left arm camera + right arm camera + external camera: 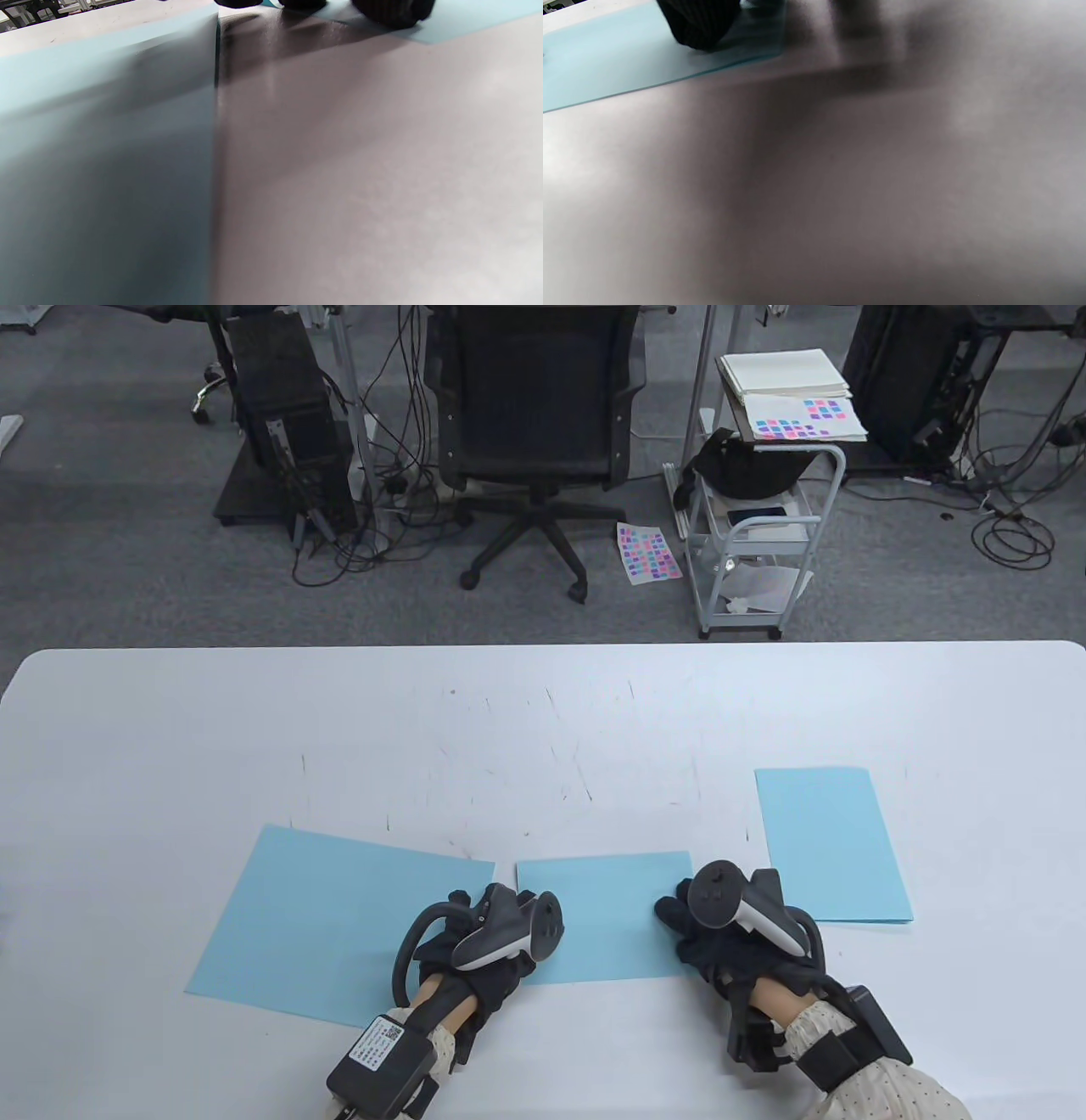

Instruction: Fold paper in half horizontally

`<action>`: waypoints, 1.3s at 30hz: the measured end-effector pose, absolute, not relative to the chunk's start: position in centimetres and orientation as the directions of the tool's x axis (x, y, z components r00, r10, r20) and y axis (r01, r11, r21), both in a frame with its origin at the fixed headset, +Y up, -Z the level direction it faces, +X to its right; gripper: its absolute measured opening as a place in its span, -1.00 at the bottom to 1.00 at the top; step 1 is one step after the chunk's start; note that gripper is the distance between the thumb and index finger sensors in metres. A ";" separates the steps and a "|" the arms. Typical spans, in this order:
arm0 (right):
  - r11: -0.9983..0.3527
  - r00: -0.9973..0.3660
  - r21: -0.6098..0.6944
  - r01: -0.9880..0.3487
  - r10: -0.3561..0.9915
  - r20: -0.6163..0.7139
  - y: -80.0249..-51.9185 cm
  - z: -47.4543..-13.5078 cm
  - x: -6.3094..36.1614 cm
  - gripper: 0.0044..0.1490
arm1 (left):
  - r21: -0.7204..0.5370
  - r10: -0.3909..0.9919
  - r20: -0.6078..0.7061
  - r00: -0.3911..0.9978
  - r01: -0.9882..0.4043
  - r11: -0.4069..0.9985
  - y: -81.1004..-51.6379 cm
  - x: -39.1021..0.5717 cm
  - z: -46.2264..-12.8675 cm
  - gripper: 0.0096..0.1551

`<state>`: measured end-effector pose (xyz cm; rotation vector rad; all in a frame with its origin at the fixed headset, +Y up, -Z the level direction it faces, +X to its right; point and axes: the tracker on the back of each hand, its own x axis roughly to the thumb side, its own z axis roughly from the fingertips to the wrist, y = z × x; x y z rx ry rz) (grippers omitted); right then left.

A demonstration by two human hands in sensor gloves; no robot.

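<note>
1. The tracker on the left hand (pixel 475 946) covers its fingers in the table view, so how they lie on the small light-blue folded paper sheet (pixel 607 916) cannot be told.
2. The right hand (pixel 721 937) hides that sheet's right edge; its fingers are mostly under its tracker.
3. In the left wrist view only dark gloved fingertips (pixel 392 10) show, cut off by the top edge.
4. The right wrist view is heavily blurred; one dark fingertip (pixel 698 23) is cut by the top edge, the other fingers only smears.
5. The large light-blue paper sheet (pixel 339 925) is partly hidden under the left hand and wrist.
</note>
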<state>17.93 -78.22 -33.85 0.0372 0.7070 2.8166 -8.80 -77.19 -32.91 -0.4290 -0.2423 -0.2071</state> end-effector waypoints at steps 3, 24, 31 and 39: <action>-0.854 -0.971 0.471 -0.223 0.236 -0.032 -78.3 -33.8 18.0 -0.25 | -0.387 -0.171 0.277 0.945 0.273 0.881 -76.9 -8.4 -33.0 -0.35; -0.845 -0.969 0.483 -0.230 0.247 -0.028 -78.3 -33.9 18.1 -0.25 | -0.492 -0.110 0.342 0.933 0.277 0.825 -77.1 0.7 -38.7 -0.17; -0.846 -0.970 0.484 -0.224 0.241 -0.028 -78.3 -33.9 18.1 -0.25 | -0.496 -0.105 0.327 0.939 0.266 0.826 -77.7 0.3 -38.9 -0.20; -0.847 -0.973 0.486 -0.216 0.228 -0.035 -78.3 -33.9 18.1 -0.26 | -0.479 -0.137 0.321 0.937 0.286 0.830 -77.3 -1.5 -39.0 -0.24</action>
